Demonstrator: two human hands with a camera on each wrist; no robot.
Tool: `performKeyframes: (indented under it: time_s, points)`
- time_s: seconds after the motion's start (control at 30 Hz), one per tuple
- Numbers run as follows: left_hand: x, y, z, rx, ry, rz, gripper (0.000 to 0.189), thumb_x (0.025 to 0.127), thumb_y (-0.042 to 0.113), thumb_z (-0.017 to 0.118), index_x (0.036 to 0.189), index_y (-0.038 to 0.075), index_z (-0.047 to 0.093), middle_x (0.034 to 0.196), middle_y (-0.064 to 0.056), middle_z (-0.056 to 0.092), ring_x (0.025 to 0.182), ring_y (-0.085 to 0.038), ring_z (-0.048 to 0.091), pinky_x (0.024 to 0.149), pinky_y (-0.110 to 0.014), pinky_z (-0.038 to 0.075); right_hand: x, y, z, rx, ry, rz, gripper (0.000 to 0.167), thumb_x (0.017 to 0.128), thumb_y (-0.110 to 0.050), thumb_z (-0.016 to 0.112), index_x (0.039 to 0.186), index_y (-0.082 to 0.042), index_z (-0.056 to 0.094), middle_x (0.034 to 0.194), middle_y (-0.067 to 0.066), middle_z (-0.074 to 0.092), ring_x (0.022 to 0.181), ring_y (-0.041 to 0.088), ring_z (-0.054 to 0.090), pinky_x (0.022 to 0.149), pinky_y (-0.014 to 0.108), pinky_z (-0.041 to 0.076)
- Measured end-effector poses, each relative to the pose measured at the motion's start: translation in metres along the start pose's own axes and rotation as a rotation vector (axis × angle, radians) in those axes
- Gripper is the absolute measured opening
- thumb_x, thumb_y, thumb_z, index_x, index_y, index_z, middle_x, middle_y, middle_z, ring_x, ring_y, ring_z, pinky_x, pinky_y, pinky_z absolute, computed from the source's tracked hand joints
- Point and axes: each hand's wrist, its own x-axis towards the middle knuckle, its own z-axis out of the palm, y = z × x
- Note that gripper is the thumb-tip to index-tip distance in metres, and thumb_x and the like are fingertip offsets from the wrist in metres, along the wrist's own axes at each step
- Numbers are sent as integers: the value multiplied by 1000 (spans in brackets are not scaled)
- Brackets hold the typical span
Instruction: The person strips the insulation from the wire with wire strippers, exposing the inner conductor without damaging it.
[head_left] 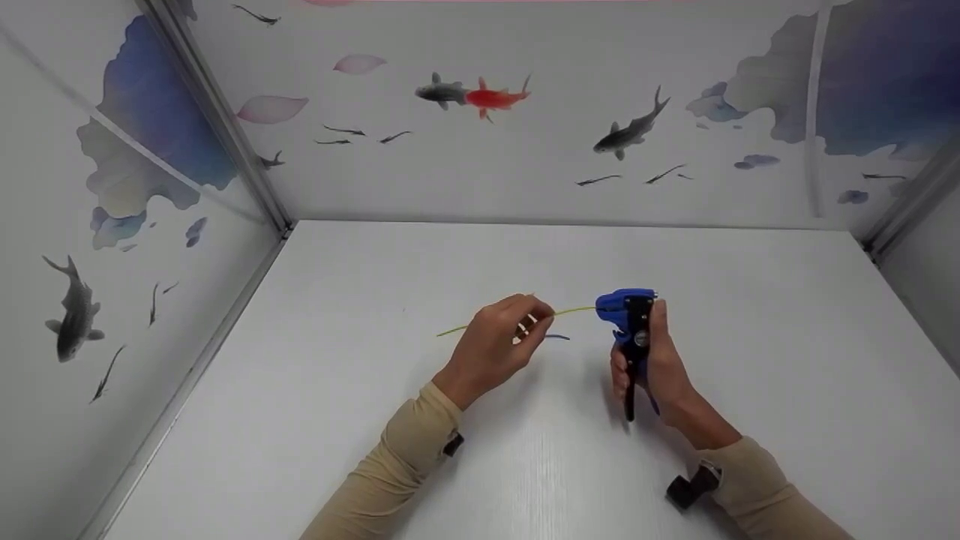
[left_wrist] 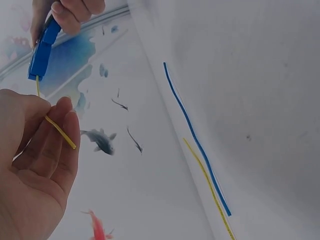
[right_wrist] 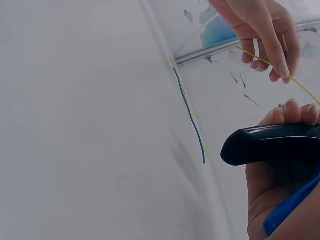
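My right hand (head_left: pixel 670 367) grips a blue and black wire stripper (head_left: pixel 627 307), held upright with its head at the top and its handles below. A thin yellow wire (head_left: pixel 576 310) runs from the stripper's blue head to my left hand (head_left: pixel 501 337), which pinches it between thumb and fingers. In the left wrist view the wire's free tail (left_wrist: pixel 62 133) sticks out past the fingers. Whether its other tip sits between the stripper's blades is hidden. Below the left hand, a blue wire (left_wrist: pixel 192 130) and another yellow wire (left_wrist: pixel 207 175) lie side by side on the table.
The white tabletop (head_left: pixel 375 277) is bounded by a back wall (head_left: pixel 525 172) and side walls, all printed with fish and blue blots. Metal strips (head_left: pixel 225 112) edge the left corner. A black device (head_left: pixel 694 486) is strapped at the right wrist.
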Motion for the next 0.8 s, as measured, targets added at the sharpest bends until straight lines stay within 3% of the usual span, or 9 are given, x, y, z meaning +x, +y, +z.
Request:
performKeyframes:
  time_s: [0.23, 0.47, 0.8]
  points:
    - [0, 1, 0, -14, -4, -6, 9, 105, 14, 73, 113, 11, 74, 103, 0, 78, 85, -6, 73, 76, -13, 59, -2, -2, 1, 11, 3, 13, 93, 99, -87, 5, 78, -9, 50, 63, 1, 51, 56, 21, 54, 55, 36, 53]
    - [-1, 1, 1, -23, -4, 1, 7, 106, 14, 71, 112, 11, 73, 102, -1, 77, 83, -8, 73, 74, -23, 64, -2, -2, 3, 17, 33, -17, 92, 101, -85, 7, 78, -7, 49, 61, 1, 50, 52, 21, 52, 50, 36, 51]
    - [0, 2, 1, -18, -3, 7, 7, 106, 14, 71, 112, 12, 73, 102, 0, 77, 84, -8, 73, 74, -21, 64, -3, -3, 4, 15, 60, -14, 92, 102, -85, 8, 78, -6, 50, 61, 2, 49, 52, 20, 51, 49, 35, 51]
